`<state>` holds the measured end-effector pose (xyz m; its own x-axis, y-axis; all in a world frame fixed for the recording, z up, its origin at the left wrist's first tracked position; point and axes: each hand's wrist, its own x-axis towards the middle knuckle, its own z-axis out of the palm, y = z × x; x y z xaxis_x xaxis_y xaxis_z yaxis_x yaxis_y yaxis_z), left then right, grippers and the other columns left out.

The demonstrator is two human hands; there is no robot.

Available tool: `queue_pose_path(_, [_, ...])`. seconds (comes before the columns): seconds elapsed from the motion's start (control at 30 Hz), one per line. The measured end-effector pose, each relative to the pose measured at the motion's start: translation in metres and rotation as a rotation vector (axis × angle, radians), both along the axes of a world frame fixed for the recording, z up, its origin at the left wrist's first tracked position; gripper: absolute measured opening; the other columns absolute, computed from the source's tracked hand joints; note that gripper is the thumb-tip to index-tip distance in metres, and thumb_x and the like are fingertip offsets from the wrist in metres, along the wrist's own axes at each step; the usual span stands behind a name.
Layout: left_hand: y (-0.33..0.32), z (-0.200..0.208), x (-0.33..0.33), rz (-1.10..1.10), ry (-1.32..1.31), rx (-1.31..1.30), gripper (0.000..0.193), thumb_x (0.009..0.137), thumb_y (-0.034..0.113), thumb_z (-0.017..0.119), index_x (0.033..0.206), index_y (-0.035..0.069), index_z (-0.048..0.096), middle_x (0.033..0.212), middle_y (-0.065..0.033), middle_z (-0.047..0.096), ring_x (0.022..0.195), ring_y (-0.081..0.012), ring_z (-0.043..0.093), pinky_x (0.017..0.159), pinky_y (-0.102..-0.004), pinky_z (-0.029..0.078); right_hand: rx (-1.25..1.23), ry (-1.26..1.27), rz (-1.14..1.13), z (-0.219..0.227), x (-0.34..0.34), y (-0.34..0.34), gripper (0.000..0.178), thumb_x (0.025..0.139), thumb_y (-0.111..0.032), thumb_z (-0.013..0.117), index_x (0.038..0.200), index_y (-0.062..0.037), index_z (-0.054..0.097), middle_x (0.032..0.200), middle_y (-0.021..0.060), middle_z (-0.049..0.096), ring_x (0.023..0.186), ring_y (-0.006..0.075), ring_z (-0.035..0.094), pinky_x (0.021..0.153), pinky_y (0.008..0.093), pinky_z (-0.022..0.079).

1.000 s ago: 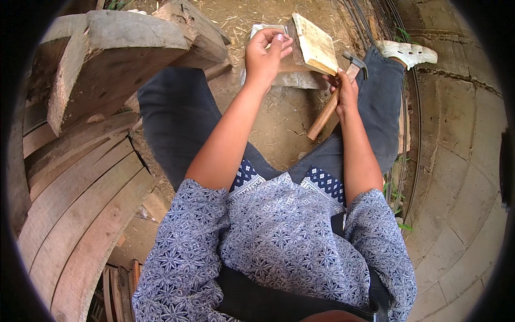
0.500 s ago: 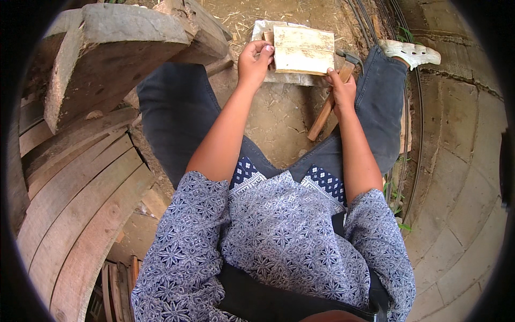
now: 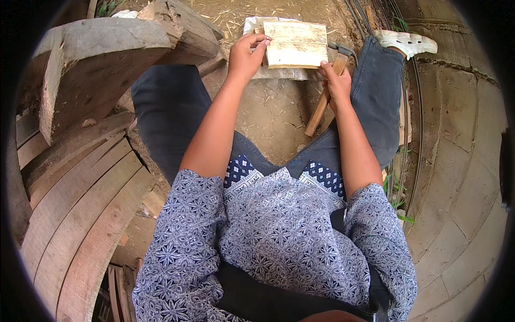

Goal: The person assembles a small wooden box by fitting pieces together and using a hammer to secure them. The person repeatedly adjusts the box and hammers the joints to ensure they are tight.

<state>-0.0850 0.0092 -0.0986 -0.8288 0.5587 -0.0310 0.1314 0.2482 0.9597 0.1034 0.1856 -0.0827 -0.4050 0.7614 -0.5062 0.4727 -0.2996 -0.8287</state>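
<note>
A pale rectangular wooden board (image 3: 296, 49) with brown stains and a seam across it is held up between my hands. At its left edge, the fingertips of my left hand (image 3: 248, 58) are pinched together on it. My right hand (image 3: 338, 87) is closed round the wooden handle of a hammer (image 3: 317, 114), while its thumb presses on the board's lower right corner. The metal hammer head (image 3: 343, 50) sticks out beyond my right hand, and the handle slants down to the left. Behind the board, a light-coloured block or slab (image 3: 284, 73) lies on the ground, mostly hidden.
Large rough timber pieces (image 3: 107, 59) rise at the upper left, with several stacked planks (image 3: 88, 214) below them. On the right runs a paved strip (image 3: 456, 155), with dark cables (image 3: 421, 107) along its edge. My legs are spread around the dirt ground (image 3: 273, 118).
The board, the hammer and both hands have shifted slightly left and up in the picture. My left fingertips sit closer together at the board's edge. Both hands keep their holds.
</note>
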Motion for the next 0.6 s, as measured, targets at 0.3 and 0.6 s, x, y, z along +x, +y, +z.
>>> queue_pose_path(0.3, [0.0016, 0.0004, 0.0027, -0.006, -0.037, 0.015, 0.019, 0.094, 0.016, 0.069, 0.108, 0.003, 0.074, 0.098, -0.0094, 0.076, 0.088, -0.0166, 0.072, 0.078, -0.0302, 0.055, 0.035, 0.052, -0.037, -0.0045, 0.0005, -0.0015, 0.039, 0.082, -0.033, 0.082, 0.102, -0.0073, 0.061, 0.090, 0.0057, 0.069, 0.072, 0.0132, 0.063, 0.060, 0.0287, 0.050])
queue_pose_path(0.6, [0.0013, -0.0052, 0.0033, -0.015, -0.093, 0.035, 0.021, 0.098, 0.012, 0.065, 0.113, -0.002, 0.071, 0.103, -0.0060, 0.075, 0.089, -0.0106, 0.069, 0.076, -0.0268, 0.057, -0.008, -0.001, 0.001, 0.0005, 0.0005, 0.0005, 0.038, 0.085, -0.030, 0.081, 0.107, -0.0087, 0.058, 0.098, 0.0038, 0.069, 0.089, 0.0136, 0.069, 0.062, 0.0270, 0.049])
